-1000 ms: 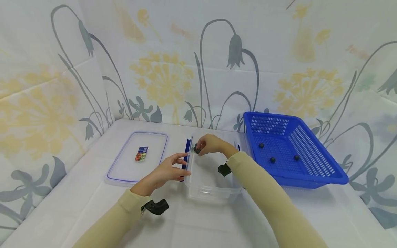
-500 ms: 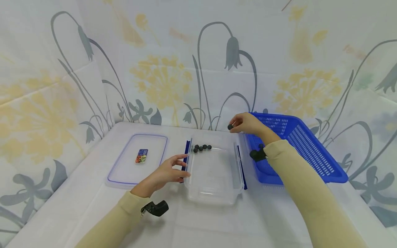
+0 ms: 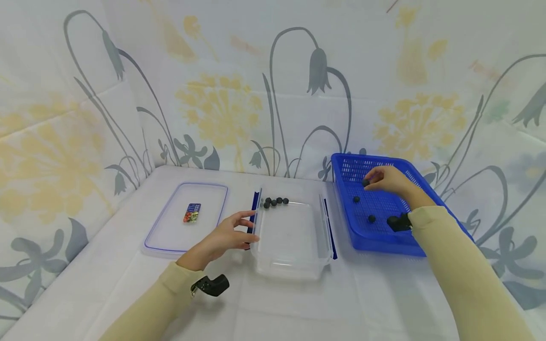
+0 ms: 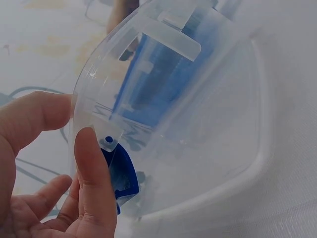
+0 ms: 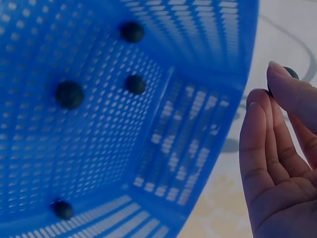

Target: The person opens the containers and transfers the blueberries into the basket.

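A clear plastic food container (image 3: 290, 232) with blue side latches holds several small dark balls (image 3: 274, 202) in its far left corner. My left hand (image 3: 225, 236) touches its left rim, fingers loosely spread; the thumb lies beside a blue latch (image 4: 121, 171) in the left wrist view. Over the blue perforated basket (image 3: 358, 239), my right hand (image 3: 388, 181) pinches one dark ball (image 3: 365, 182) between thumb and fingertips. Several more balls (image 5: 69, 94) rest apart on the basket floor in the right wrist view. The right hand and its wrist camera hide part of the basket in the head view.
A clear lid (image 3: 170, 229) with blue edging and a label (image 3: 192, 213) lies flat left of the container. White cloth (image 3: 273, 308) covers the table. Behind stands a flower-printed curtain (image 3: 239, 61). A black camera (image 3: 212, 285) sits on the left wrist.
My right hand has left the container with a dark ball and travelled right, past the rim, to above the basket. My left hand has stayed at the container's left rim.
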`<state>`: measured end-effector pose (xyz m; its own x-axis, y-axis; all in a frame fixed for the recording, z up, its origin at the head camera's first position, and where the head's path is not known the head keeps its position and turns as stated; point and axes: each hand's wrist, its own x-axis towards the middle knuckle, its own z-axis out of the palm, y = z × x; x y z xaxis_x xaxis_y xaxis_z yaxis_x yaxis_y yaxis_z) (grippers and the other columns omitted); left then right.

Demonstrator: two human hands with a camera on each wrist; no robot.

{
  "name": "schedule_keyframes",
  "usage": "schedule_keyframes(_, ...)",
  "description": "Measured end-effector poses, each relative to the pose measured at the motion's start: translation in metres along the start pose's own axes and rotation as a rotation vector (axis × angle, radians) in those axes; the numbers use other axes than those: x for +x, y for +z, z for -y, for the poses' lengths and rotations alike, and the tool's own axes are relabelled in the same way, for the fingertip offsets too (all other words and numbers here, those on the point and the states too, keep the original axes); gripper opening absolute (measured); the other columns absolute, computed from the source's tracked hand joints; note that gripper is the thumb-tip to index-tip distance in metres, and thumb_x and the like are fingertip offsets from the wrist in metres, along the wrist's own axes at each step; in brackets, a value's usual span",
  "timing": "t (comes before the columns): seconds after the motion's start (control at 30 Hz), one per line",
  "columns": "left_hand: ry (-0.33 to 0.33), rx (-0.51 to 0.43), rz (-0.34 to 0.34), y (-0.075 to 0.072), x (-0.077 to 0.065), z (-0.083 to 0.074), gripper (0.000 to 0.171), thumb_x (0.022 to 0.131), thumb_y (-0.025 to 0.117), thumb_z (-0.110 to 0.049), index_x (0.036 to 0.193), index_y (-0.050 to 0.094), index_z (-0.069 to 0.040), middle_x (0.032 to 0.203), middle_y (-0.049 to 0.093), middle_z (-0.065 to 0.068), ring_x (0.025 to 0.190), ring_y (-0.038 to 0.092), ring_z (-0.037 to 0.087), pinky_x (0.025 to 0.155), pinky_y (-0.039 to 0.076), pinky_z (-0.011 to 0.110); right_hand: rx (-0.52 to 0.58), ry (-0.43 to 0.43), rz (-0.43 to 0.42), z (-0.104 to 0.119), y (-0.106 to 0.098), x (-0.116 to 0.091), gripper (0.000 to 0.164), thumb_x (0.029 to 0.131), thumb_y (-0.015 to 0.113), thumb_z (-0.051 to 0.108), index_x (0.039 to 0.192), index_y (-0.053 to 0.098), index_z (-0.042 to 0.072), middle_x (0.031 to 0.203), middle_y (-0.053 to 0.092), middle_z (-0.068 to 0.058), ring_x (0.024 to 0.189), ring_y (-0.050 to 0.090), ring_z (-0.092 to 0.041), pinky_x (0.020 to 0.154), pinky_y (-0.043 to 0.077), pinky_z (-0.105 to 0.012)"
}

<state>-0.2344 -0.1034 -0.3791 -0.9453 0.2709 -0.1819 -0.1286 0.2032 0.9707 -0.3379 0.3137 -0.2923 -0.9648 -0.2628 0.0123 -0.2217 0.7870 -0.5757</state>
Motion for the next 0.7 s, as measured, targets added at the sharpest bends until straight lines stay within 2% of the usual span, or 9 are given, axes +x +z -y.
schedule_keyframes(0.2,-0.008,0.001,-0.008,0.0,0.0,-0.001,0.071,0.078,0.074,-0.003,0.14,0.04,-0.015,0.117,0.048,0.013,0.081,0.059,0.019,0.075,0.055,0.035,0.027,0.045,0.021,-0.027,-0.003,-0.009,0.038,0.084,0.07,0.015,0.109,0.055,-0.009,0.098,0.059,-0.018,0.093,0.054,-0.034,0.083,0.045,-0.052)
schedule_keyframes(0.43,-0.003,-0.004,-0.007,0.0,0.001,-0.001,0.071,0.078,0.074,-0.003,0.14,0.041,-0.015,0.117,0.048,0.013,0.081,0.059,0.019,0.075,0.055,0.035,0.092,0.1,0.074,-0.046,-0.008,-0.013,0.041,0.085,0.067,0.011,0.112,0.051,-0.015,0.095,0.062,-0.016,0.085,0.063,-0.027,0.077,0.053,-0.038)
schedule_keyframes(0.57,-0.001,-0.003,-0.006,0.0,0.001,-0.001,0.071,0.078,0.074,-0.003,0.14,0.041,-0.015,0.117,0.048,0.013,0.081,0.059,0.019,0.074,0.055,0.035,0.061,0.096,0.053,-0.044,-0.014,-0.015,0.042,0.086,0.066,0.014,0.114,0.051,-0.013,0.094,0.063,-0.015,0.082,0.064,-0.024,0.075,0.053,-0.039)
schedule_keyframes(0.7,-0.006,0.0,-0.007,-0.001,-0.001,-0.001,0.071,0.078,0.074,-0.003,0.14,0.04,-0.014,0.117,0.048,0.013,0.081,0.059,0.019,0.074,0.055,0.035,0.038,0.064,0.018,-0.027,-0.016,-0.013,0.039,0.087,0.065,0.017,0.114,0.054,-0.01,0.094,0.063,-0.016,0.082,0.063,-0.022,0.074,0.052,-0.039)
